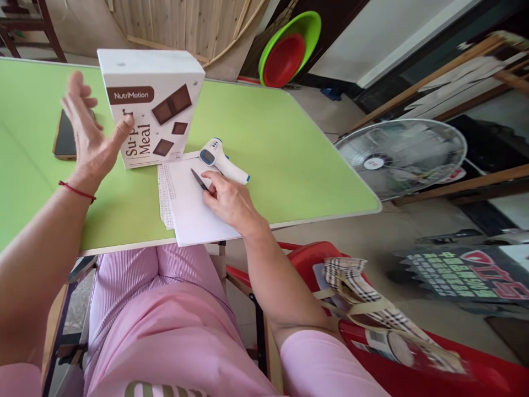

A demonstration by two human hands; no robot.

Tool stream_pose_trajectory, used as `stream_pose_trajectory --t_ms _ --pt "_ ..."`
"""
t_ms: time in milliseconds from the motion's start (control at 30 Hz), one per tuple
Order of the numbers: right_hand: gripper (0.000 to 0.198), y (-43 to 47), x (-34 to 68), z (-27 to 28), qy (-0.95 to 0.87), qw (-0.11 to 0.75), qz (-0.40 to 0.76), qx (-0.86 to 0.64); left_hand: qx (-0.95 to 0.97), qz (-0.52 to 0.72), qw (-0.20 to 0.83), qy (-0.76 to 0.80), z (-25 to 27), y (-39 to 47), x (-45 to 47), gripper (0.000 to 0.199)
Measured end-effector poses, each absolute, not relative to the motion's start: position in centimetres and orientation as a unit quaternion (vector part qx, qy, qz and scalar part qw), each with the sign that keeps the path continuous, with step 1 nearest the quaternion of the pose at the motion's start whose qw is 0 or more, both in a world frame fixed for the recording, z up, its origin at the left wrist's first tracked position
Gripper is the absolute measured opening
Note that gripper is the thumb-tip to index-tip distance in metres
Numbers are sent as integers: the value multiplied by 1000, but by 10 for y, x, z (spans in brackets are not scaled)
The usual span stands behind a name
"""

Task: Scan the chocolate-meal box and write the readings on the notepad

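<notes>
My left hand [88,138] is raised at the left side of a white box [165,121] with chocolate pictures, standing upright on the table. Its fingers are spread, and the thumb overlaps the box front; I cannot tell whether it touches. A dark phone [64,135] lies partly hidden behind this hand. My right hand [231,198] rests on white paper [192,215], holding a dark pen [198,178] that points up and left. Printed sheets [164,201] show under the paper's left edge. Just beyond the right hand lies a white and blue infrared thermometer [221,160].
The green table [289,160] has a slanted right edge. Beyond it stand a fan [397,160] and green and red basins [289,49]. A red chair [318,259] at my right holds a checked bag [367,292].
</notes>
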State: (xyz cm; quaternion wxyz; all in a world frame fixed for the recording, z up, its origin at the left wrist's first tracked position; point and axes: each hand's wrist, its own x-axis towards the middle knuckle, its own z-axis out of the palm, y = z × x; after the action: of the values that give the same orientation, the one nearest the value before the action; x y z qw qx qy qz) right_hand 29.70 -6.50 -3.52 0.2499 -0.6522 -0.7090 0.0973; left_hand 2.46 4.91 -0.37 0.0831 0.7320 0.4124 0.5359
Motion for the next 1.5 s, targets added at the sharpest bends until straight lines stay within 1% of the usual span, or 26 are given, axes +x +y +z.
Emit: stream_pose_trajectory --t_ms 67,133,200,233,267,300,333,400,467,600,700,800,1033,1300,1400,1500 --pt "41 -64 300 -42 -716 319 131 -606 672 640 -29 372 2 46 29 71" --pt "35 -61 303 -47 -707 410 181 -547 653 684 -95 310 8 40 35 51" --pt "27 -61 302 -50 -680 492 230 -492 690 668 -93 263 13 30 42 30" --pt "26 -61 301 -51 -665 524 252 -469 724 630 -69 272 14 24 46 19" --pt "29 -62 298 -51 -650 550 271 -449 765 577 -43 282 14 18 50 10" --pt "36 -63 295 -50 -637 570 288 -431 798 534 -21 278 13 13 53 7" --pt "39 -64 291 -48 -627 585 301 -417 835 464 16 295 11 10 56 5" --pt "37 -68 283 -45 -611 601 326 -399 885 336 79 313 5 7 61 11" --pt "37 -72 277 -43 -590 607 355 -396 907 240 118 326 -3 10 64 20" --pt "45 -79 269 -42 -533 617 399 -420 911 155 148 351 -14 18 67 22" --pt "39 -85 264 -43 -515 599 401 -463 913 111 159 360 -12 17 69 25" --pt "27 -89 259 -44 -511 581 378 -509 909 86 159 375 -9 14 71 31" --pt "12 -88 252 -45 -560 527 347 -538 904 57 147 396 -5 10 73 34" --pt "16 -90 256 -46 -632 470 259 -559 903 46 147 401 -4 10 74 38" --pt "19 -89 257 -46 -651 461 247 -549 903 52 149 399 -5 10 75 37" --pt "18 -89 257 -46 -655 464 248 -542 903 53 153 397 -5 9 75 37"
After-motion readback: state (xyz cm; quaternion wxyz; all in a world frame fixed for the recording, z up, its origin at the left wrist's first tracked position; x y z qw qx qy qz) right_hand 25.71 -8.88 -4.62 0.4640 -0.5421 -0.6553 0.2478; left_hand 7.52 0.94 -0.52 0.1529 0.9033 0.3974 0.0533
